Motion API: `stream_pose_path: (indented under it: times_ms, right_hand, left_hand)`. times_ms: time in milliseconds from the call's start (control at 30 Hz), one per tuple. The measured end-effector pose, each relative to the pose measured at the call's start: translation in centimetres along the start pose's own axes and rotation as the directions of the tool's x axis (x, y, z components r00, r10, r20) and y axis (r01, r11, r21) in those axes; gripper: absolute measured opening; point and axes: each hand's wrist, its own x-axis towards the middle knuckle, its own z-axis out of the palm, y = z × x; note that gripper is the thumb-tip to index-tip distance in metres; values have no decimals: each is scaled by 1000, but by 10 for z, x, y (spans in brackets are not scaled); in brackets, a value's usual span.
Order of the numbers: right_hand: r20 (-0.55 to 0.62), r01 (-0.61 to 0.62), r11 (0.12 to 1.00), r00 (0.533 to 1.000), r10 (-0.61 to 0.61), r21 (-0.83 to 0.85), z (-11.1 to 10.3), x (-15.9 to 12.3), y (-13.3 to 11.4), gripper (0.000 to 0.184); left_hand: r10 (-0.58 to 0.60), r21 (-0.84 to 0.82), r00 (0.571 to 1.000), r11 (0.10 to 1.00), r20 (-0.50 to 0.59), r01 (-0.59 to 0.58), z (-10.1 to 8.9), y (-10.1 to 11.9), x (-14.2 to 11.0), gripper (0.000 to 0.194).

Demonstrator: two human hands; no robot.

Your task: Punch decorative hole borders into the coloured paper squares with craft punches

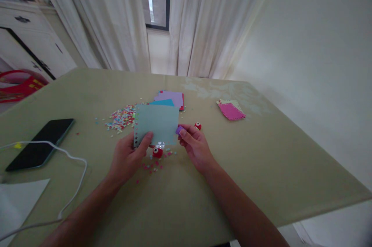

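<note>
Above the table [261,169], a pale card [158,119], 1 edge holed and the rest seemingly plain, is pinched by the left hand [129,156]; a purple piece [178,130] is gripped at its right edge by the right hand's [196,146] closed fingertips.

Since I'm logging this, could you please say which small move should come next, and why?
Perhaps bring the purple object in the right hand onto the right edge of the pale blue sheet; the left hand holds it; only its left edge shows holes.
</note>
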Motion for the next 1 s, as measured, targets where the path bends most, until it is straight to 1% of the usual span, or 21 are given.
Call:
stream_pose_path:
  times_ms: [167,333,400,567,667,1000]
  right_hand:
    - [33,-47,999,998,48,-27,-3,1,6,43]
    - [95,-95,994,990,100,-51,-6,2,7,39]
    - [106,-111,992,988,117,-55,-6,2,7,38]
    - [104,-135,988,984,142,-73,-6,2,4,40]
    - [82,-133,989,987,138,-62,-6,2,3,41]
    - [89,-145,986,984,152,-79,-6,1,4,43]
  left_hand:
    - [-1,1,1000,1000,31,1,2,-3,0,38]
    - [-12,5,991,1000,133,11,3,-7,3,40]
    - [-8,8,988,1000,153,7,4,-8,4,41]
    - [-3,3,986,1000,169,2,4,-10,4,42]
    - [-3,12,985,1000,172,1,4,-10,4,42]
    - [-28,-13,988,999,153,31,4,-7,3,40]
